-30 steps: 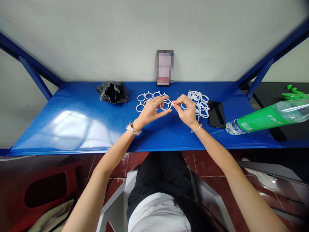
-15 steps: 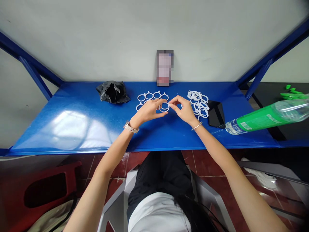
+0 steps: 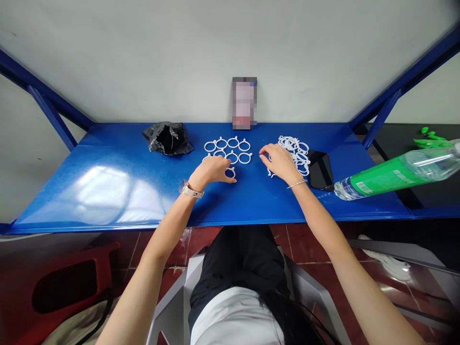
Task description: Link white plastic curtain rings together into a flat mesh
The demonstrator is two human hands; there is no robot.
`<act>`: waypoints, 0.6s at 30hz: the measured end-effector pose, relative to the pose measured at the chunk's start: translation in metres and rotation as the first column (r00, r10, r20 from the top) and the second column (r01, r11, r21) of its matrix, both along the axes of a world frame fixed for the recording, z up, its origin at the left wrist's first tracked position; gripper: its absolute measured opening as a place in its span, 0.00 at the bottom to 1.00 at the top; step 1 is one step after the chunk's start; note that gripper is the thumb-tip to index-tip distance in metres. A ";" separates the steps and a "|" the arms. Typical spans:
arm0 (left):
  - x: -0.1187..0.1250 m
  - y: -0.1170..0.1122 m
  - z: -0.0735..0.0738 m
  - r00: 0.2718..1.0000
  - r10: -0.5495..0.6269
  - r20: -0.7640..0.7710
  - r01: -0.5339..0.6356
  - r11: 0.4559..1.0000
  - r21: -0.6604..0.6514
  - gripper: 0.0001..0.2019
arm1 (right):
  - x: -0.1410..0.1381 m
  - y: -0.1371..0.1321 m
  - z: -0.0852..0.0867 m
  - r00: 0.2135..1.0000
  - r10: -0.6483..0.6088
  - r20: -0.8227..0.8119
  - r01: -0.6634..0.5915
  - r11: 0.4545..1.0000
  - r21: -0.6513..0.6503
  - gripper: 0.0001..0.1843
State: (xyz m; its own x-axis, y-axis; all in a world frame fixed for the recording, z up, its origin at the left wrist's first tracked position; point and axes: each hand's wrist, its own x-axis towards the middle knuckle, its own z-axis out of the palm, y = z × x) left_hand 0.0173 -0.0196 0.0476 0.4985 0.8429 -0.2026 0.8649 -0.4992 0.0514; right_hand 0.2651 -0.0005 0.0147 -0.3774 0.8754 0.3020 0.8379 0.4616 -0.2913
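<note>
Several white plastic rings (image 3: 233, 149) lie in neat rows on the blue table (image 3: 118, 182), in front of a phone leaning on the wall. My left hand (image 3: 212, 171) rests at the near left of those rows, fingers curled over a white ring (image 3: 231, 172) that lies on the table. A loose heap of the same white rings (image 3: 296, 154) lies to the right. My right hand (image 3: 278, 161) lies palm down at the left edge of that heap, fingers bent and touching the rings there.
A crumpled black plastic bag (image 3: 167, 138) sits at the back left. A phone (image 3: 244, 103) stands against the wall. A black flat object (image 3: 321, 169) lies right of the heap, and a green-labelled water bottle (image 3: 395, 174) lies on its side at the right.
Both hands held one ring together above the table; they have separated. The left hand carried the ring down beside the rows, and the right hand moved right onto the heap.
</note>
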 end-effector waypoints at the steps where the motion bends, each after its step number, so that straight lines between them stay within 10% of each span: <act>1: -0.002 -0.001 0.002 0.999 0.023 -0.025 -0.022 1.000 0.005 0.22 | 0.007 0.003 0.000 0.998 -0.052 0.022 0.052 0.998 0.021 0.10; 7: -0.015 0.002 0.007 0.986 0.142 -0.083 -0.141 0.990 0.013 0.22 | 0.037 0.018 -0.005 0.973 -0.223 0.062 0.226 0.973 -0.047 0.14; 18: -0.019 0.002 0.005 0.987 0.139 -0.086 -0.138 0.990 0.021 0.21 | 0.021 0.012 -0.018 0.983 -0.054 0.176 0.061 0.998 -0.033 0.13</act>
State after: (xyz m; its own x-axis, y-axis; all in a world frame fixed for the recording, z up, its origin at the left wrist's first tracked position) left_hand -0.0016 -0.0179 0.0525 0.3579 0.9059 -0.2266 0.9266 -0.3745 -0.0336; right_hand 0.2856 0.0118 -0.0028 -0.3704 0.9068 0.2012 0.9022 0.4028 -0.1542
